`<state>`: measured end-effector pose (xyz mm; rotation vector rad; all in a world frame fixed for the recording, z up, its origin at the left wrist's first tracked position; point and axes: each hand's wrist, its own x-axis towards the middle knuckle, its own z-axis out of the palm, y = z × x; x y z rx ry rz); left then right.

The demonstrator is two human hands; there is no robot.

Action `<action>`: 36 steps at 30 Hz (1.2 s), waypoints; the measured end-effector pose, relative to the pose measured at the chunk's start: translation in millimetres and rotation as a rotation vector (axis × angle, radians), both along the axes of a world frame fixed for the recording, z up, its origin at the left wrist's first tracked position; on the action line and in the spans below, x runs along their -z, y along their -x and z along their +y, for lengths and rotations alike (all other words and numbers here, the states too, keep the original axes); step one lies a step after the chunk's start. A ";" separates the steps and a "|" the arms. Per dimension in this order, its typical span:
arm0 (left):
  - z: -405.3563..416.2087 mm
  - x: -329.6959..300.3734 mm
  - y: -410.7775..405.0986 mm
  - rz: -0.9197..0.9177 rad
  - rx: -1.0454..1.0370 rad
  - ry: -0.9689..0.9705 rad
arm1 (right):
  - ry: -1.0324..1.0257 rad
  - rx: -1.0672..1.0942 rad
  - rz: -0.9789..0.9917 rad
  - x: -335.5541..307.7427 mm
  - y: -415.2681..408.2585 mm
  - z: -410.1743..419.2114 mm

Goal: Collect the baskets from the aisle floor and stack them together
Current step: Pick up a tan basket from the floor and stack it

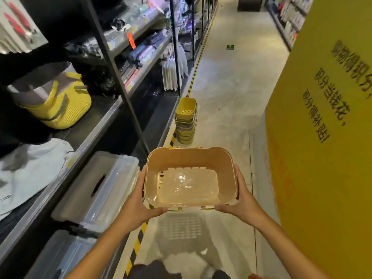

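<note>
Two bare hands hold a tan, rectangular plastic basket (190,176) with rounded corners and a slotted, glossy bottom, carried above the pale concrete aisle floor (227,81) with its open top facing the camera. The left hand (138,202) grips the basket's left end, fingers curled under the near corner and thumb along the side wall. The right hand (240,200) grips the right end in mirror fashion, fingers wrapped beneath the near right corner. Small yellow handle hinges show at the basket's near and far rims. Its latticed shadow falls on the floor directly below.

Farther down the aisle, a stack of yellow perforated plastic baskets (186,119) stands upright on the floor, just beside the base of the dark metal shelving (112,63) on the left and touching the yellow-and-black striped floor tape (193,77). The held basket is well apart from this stack. On a left shelf sits a yellow woven-look basket with grey handles (58,101); below it lie translucent lidded plastic storage boxes (100,188). A large yellow curved column printed with dark characters (326,137) fills the right side.
</note>
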<state>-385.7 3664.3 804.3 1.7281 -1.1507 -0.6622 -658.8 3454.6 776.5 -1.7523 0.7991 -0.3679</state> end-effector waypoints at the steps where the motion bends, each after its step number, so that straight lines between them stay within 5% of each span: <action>1: -20.3 1.5 -4.8 -0.005 0.002 -0.011 | -0.005 0.003 0.006 -0.9 -2.5 -18.9; 12: -249.8 53.6 -106.1 -0.020 0.018 -0.067 | 0.036 0.113 0.035 12.8 -75.1 -226.2; 23: -483.4 32.1 -238.3 0.085 0.133 -0.092 | 0.018 0.228 0.065 -5.4 -189.2 -422.2; 36: -718.7 47.0 -322.8 0.083 -0.017 -0.073 | -0.014 0.003 0.037 25.2 -315.3 -717.5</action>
